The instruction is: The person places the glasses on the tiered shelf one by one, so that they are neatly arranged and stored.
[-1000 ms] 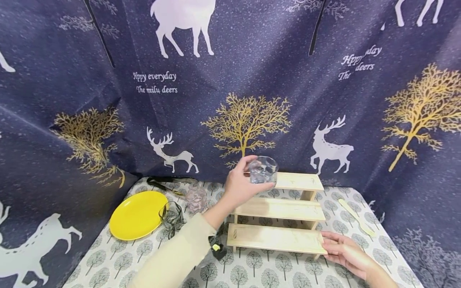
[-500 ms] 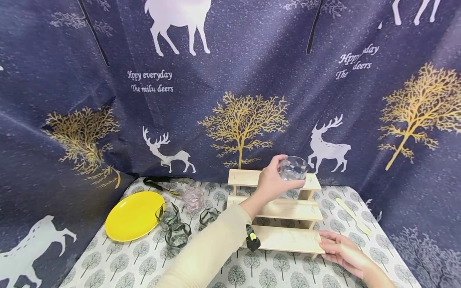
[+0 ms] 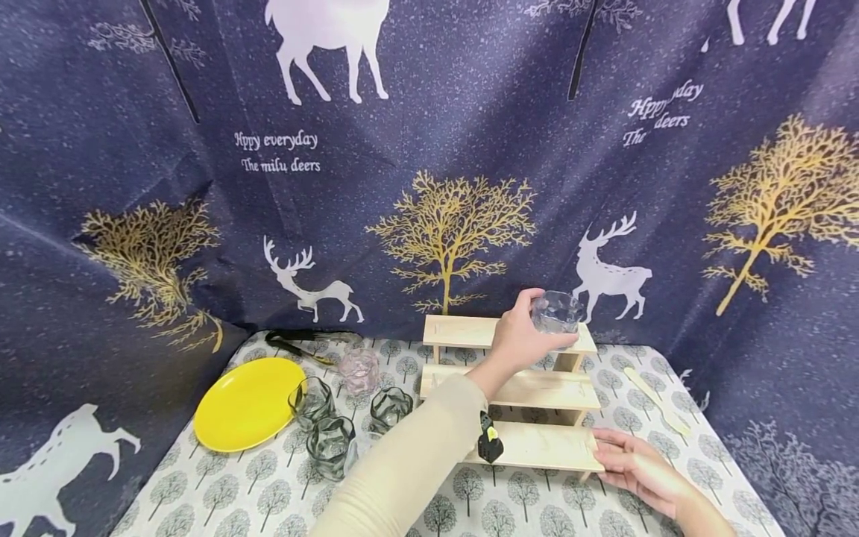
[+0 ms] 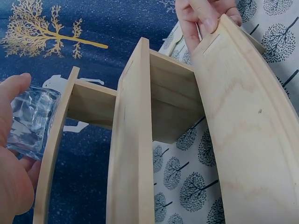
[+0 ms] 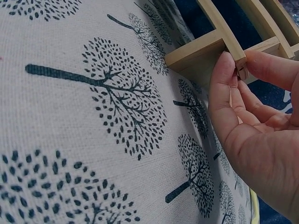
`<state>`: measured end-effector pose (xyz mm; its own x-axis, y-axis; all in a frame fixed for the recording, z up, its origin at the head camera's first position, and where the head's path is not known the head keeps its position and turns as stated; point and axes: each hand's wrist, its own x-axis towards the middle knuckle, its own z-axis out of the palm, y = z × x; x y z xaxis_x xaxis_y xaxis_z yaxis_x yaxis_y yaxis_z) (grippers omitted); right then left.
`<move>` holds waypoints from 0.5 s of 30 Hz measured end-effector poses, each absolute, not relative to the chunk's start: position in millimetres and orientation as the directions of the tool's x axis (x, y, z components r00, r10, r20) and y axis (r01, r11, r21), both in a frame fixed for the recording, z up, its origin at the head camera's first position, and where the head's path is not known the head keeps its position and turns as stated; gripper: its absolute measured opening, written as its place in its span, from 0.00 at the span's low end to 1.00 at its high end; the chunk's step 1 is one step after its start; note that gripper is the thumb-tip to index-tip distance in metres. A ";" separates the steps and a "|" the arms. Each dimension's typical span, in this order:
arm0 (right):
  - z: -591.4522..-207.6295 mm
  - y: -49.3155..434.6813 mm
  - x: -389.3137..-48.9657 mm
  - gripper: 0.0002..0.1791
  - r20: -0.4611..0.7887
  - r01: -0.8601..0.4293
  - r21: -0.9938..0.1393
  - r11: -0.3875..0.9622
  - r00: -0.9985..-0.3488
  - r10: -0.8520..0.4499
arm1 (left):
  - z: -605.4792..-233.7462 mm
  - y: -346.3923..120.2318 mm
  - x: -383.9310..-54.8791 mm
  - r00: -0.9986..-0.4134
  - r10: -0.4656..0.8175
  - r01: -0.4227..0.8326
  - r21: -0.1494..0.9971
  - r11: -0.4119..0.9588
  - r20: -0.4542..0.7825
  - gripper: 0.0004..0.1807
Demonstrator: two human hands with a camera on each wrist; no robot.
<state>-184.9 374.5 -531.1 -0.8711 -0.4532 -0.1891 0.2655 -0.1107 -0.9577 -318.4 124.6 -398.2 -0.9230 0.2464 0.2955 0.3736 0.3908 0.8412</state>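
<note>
Left hand [image 3: 521,337] grips a clear glass tumbler [image 3: 560,313] at one o'clock of the three-tier wooden shelf [image 3: 553,388]; right hand [image 3: 642,471] pinches its four-o'clock corner

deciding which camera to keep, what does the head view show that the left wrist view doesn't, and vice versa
Only the head view: the yellow plate, pink glass, three dark glasses and a black-handled utensil.

Only the left wrist view: a small dark mark in the grain of the lowest shelf.

Both: the left hand holding the clear glass, the wooden rack, the right hand gripping one end of its lowest shelf, the tree-print cloth and the navy backdrop.
</note>
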 end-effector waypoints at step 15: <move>-535.4 376.3 -186.7 0.22 -0.191 0.270 -0.956 -0.116 -0.871 -0.453 | -388.6 97.1 -312.4 -0.868 0.307 0.485 0.800 0.354 0.390 0.53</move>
